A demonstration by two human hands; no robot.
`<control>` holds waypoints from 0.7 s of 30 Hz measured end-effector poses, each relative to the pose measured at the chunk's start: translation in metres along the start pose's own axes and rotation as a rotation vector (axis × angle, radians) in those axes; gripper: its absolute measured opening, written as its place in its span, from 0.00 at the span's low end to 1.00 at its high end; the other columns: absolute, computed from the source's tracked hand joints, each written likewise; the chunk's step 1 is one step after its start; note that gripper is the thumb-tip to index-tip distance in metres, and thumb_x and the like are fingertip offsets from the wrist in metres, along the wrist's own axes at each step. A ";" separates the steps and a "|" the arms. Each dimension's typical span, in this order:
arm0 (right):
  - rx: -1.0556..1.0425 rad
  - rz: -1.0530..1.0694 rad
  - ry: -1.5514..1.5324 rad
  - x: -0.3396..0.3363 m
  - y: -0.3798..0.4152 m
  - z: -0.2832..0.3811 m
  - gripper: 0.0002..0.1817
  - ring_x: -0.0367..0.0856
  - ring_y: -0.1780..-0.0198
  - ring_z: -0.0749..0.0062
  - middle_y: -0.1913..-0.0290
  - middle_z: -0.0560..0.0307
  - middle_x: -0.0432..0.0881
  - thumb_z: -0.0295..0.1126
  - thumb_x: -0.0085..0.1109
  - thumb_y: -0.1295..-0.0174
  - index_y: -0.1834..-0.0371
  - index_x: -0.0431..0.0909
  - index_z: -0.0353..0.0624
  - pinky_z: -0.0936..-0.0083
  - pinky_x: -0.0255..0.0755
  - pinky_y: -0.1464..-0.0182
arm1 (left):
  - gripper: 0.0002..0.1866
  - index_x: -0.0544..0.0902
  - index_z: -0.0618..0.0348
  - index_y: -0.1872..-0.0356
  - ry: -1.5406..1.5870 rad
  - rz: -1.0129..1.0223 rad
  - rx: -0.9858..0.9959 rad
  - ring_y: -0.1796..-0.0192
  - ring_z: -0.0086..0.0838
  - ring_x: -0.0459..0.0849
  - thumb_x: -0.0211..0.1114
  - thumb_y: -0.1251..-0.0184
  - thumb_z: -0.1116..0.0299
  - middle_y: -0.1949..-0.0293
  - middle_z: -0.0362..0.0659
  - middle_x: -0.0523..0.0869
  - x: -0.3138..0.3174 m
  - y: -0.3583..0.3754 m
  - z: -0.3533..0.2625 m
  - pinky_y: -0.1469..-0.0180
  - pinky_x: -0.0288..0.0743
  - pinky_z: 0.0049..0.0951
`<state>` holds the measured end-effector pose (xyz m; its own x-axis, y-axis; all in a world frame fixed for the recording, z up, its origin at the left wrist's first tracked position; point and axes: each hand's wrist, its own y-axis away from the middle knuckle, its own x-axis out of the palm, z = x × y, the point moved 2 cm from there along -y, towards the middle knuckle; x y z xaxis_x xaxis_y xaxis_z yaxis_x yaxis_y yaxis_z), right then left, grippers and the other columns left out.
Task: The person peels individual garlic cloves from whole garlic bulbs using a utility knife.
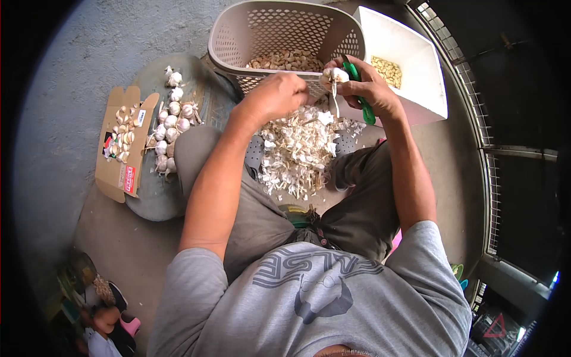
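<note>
Both hands are meeting at the near rim of the basket (238, 35). Peel heap (300, 152) is lying just below them. Tub (416, 65) is sitting right of the right hand (366, 86); garlic bulbs (169, 122) and carton (122, 143) are lying well left of the left hand (276, 95).

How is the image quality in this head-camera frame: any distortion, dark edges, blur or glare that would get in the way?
Head view: strong fisheye bending, with a black vignette in the corners; soft, even daylight, no hard shadows; the white box is bright, close to washed out; the right hand, green-handled tool and garlic bulb are fairly sharp; the left hand looks slightly soft; the lower-left edge is dim and unclear.
</note>
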<state>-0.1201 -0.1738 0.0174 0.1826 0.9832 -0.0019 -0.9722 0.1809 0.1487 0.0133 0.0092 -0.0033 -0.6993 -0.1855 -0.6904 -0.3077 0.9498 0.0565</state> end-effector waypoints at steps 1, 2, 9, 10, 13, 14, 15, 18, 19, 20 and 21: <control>-0.005 -0.004 -0.007 -0.002 0.000 -0.004 0.27 0.72 0.80 0.84 0.71 0.64 0.80 0.25 0.70 0.41 0.37 0.76 0.39 0.84 0.63 0.79 | 0.19 0.87 0.67 0.51 0.047 -0.066 -0.021 0.60 0.38 0.89 0.72 0.33 0.60 0.62 0.54 0.91 -0.004 -0.002 -0.003 0.52 0.81 0.37; -0.010 -0.008 -0.015 -0.002 -0.002 -0.009 0.26 0.72 0.80 0.84 0.72 0.64 0.80 0.25 0.69 0.40 0.37 0.76 0.39 0.84 0.63 0.79 | 0.22 0.87 0.68 0.51 0.156 -0.183 0.068 0.63 0.28 0.87 0.71 0.29 0.54 0.65 0.49 0.91 -0.003 -0.004 -0.002 0.56 0.81 0.32; -0.057 0.003 -0.248 0.022 -0.011 -0.011 0.17 0.65 0.85 0.81 0.79 0.65 0.73 0.35 0.68 0.31 0.44 0.78 0.40 0.79 0.58 0.82 | 0.10 0.88 0.67 0.60 0.703 -0.374 0.005 0.71 0.21 0.87 0.72 0.29 0.67 0.75 0.42 0.88 0.003 -0.012 0.000 0.68 0.82 0.26; -0.033 -0.007 -0.320 0.021 -0.013 -0.014 0.16 0.65 0.85 0.81 0.80 0.65 0.72 0.36 0.68 0.30 0.46 0.78 0.40 0.79 0.58 0.83 | 0.08 0.88 0.67 0.61 0.769 -0.387 0.028 0.71 0.21 0.87 0.70 0.29 0.69 0.75 0.41 0.88 0.002 -0.012 0.000 0.68 0.82 0.25; 0.007 -0.027 -0.345 0.023 -0.013 -0.011 0.13 0.64 0.86 0.80 0.83 0.64 0.69 0.38 0.65 0.27 0.50 0.77 0.42 0.77 0.58 0.83 | 0.05 0.88 0.67 0.63 0.868 -0.425 0.054 0.70 0.20 0.87 0.67 0.28 0.75 0.74 0.41 0.88 0.001 -0.012 -0.001 0.67 0.83 0.23; 0.015 -0.023 -0.341 0.022 -0.013 -0.012 0.13 0.64 0.85 0.80 0.83 0.64 0.69 0.37 0.65 0.28 0.49 0.77 0.42 0.77 0.58 0.83 | 0.05 0.87 0.67 0.63 0.832 -0.440 0.036 0.70 0.21 0.87 0.66 0.28 0.76 0.73 0.41 0.88 0.002 -0.012 -0.001 0.67 0.83 0.23; 0.023 -0.019 -0.336 0.021 -0.013 -0.013 0.13 0.65 0.85 0.80 0.83 0.64 0.69 0.36 0.65 0.28 0.48 0.77 0.42 0.77 0.59 0.83 | 0.05 0.87 0.68 0.63 0.795 -0.455 0.019 0.70 0.21 0.87 0.64 0.28 0.77 0.73 0.41 0.88 0.002 -0.012 -0.001 0.67 0.83 0.24; -0.012 0.039 -0.545 0.022 -0.009 -0.012 0.18 0.67 0.83 0.80 0.79 0.61 0.73 0.35 0.65 0.29 0.40 0.76 0.41 0.79 0.61 0.82 | 0.05 0.87 0.68 0.61 0.568 -0.439 -0.038 0.69 0.22 0.87 0.64 0.30 0.79 0.70 0.43 0.89 0.000 -0.012 0.005 0.67 0.82 0.26; -0.029 0.050 -0.559 0.021 -0.008 -0.009 0.21 0.68 0.82 0.79 0.76 0.59 0.76 0.35 0.65 0.29 0.37 0.75 0.41 0.79 0.62 0.82 | 0.05 0.87 0.66 0.59 0.528 -0.413 -0.027 0.69 0.21 0.86 0.63 0.30 0.78 0.69 0.41 0.89 0.000 -0.012 0.005 0.66 0.83 0.24; -0.045 0.063 -0.574 0.020 -0.007 -0.005 0.23 0.70 0.81 0.79 0.74 0.58 0.78 0.35 0.65 0.30 0.35 0.74 0.42 0.79 0.63 0.82 | 0.06 0.87 0.64 0.57 0.488 -0.389 -0.018 0.69 0.21 0.86 0.63 0.30 0.78 0.68 0.39 0.88 0.000 -0.012 0.004 0.65 0.83 0.23; -0.061 0.075 -0.589 0.019 -0.006 -0.002 0.26 0.71 0.80 0.79 0.71 0.56 0.80 0.35 0.66 0.30 0.32 0.73 0.42 0.80 0.65 0.81 | 0.07 0.87 0.62 0.56 0.448 -0.363 -0.009 0.69 0.20 0.85 0.63 0.30 0.78 0.68 0.37 0.88 0.001 -0.012 0.003 0.63 0.84 0.22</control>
<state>-0.1114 -0.1562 0.0149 0.1472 0.8171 0.5575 -0.9890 0.1300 0.0705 0.0182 -0.0013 -0.0062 -0.7522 -0.5900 -0.2933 -0.5833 0.8033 -0.1200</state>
